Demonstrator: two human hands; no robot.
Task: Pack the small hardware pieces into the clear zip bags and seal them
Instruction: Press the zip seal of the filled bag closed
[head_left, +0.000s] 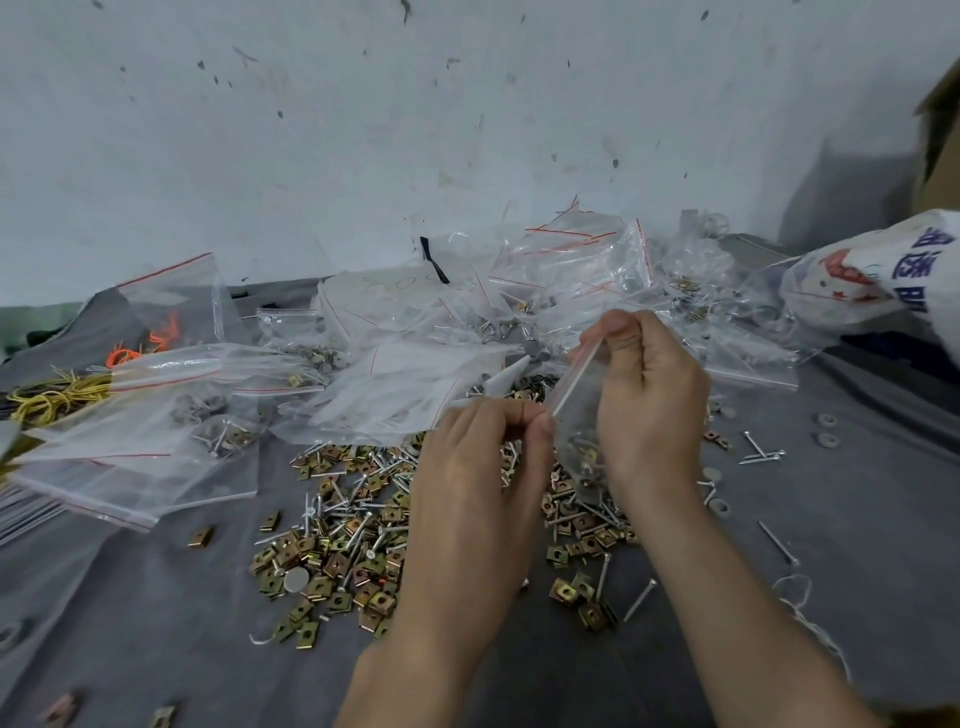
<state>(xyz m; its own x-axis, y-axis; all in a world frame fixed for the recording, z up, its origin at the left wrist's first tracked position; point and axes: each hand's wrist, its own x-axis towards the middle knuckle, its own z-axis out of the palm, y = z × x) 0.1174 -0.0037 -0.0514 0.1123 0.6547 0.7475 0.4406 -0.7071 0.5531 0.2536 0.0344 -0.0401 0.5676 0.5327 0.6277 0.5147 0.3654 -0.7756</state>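
The bag (579, 436) hangs between my hands, its zip strip (574, 376) slanting near-left to far-right; my left hand (483, 467) pinches the near end, my right hand (649, 395) the far end.

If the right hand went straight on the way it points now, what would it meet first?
Probably the heap of clear zip bags, though the right hand may pass above it.
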